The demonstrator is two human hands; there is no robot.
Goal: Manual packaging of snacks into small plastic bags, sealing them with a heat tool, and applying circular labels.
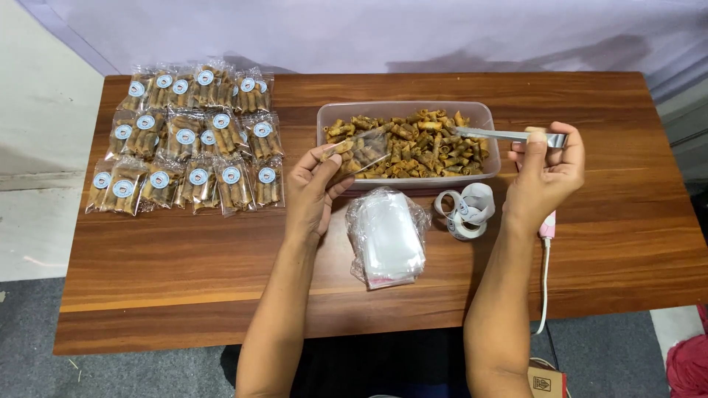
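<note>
My left hand (313, 184) holds a small clear plastic bag (361, 149) with a few brown rolled snacks in it, tilted over the near left corner of a clear plastic tub (404, 110). The tub is full of brown rolled snacks (420, 144). In my right hand (544, 173) I grip metal tongs (501, 135), whose tips reach into the right side of the tub among the snacks.
Several sealed snack packets with round blue stickers (188, 140) lie in rows on the left of the wooden table (619, 236). A stack of empty clear bags (387, 236) and a roll of sticker backing (466, 210) lie near me. A white cable (544, 284) hangs off the front edge.
</note>
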